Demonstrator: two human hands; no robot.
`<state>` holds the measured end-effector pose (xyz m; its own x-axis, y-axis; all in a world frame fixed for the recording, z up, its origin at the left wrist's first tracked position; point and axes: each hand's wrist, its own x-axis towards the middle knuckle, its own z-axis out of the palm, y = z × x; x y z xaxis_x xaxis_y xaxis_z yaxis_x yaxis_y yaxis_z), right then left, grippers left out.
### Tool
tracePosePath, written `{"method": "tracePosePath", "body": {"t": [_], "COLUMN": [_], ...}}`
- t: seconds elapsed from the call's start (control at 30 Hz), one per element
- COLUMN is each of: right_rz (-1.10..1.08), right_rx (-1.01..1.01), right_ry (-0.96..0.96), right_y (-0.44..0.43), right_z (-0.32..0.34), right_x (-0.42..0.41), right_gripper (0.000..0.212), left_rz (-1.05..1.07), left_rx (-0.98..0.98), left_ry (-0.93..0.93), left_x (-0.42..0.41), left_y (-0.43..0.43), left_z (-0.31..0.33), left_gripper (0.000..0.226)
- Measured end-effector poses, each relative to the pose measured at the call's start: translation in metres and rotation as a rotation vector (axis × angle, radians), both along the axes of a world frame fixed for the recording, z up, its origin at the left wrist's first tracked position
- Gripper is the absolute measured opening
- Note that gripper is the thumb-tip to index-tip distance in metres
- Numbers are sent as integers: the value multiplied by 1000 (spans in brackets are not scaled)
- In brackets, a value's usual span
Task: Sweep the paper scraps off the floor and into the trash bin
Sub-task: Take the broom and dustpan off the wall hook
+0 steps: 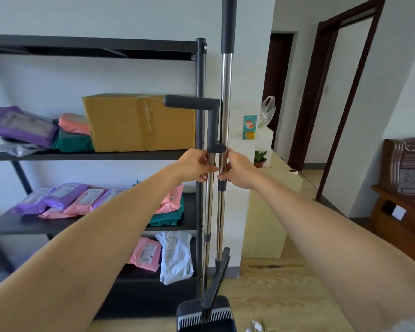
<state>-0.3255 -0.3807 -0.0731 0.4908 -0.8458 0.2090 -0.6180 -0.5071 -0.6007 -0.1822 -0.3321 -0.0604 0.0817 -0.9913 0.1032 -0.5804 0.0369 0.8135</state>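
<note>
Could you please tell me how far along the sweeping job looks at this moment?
Barely begun. Nothing looks swept yet: white paper scraps lie on the floor by the dustpan. In hand: the left hand grips the dustpan pole and the right hand grips the broom pole, the two standing together by the shelf. Left: separating them, sweeping, emptying. No trash bin is in view.
</note>
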Motion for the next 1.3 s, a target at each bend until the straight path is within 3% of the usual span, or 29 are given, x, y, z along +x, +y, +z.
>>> {"method": "tracePosePath", "body": {"t": [0.07,0.13,0.23,0.5,0.67,0.87,1.0,1.07,1.17,1.3], "right_rz": [30,64,128,353,465,585,653,686,690,727], "right_rx": [3,15,45,114,141,135,213,258,303,348], "right_ry": [11,23,29,126,165,267,316,346,370,424], "right_y": [23,47,85,185,234,296,343,369,413,461], "right_z": [-8,-19,-35,-74,-98,-124,-148,-162,-192,-228], "right_x": [1,2,6,27,57,94,125,142,173,205], "right_gripper": [48,53,53,45,45,10,20,8,23,19], "left_rz": [18,44,100,189,307,393,410,417,462,497], "left_rx": [15,32,44,110,181,290,341,374,423,469], "left_ry": [0,27,51,-145,-161,-141,-156,-140,-104,-73], "left_x": [0,1,4,19,41,76,102,113,135,161], "left_y": [26,52,94,214,277,352,410,438,483,535], "left_z": [-8,-20,-41,-84,-109,-144,-172,-187,-212,-251], "left_gripper": [23,6,12,24,31,26,26,24,17,29]}}
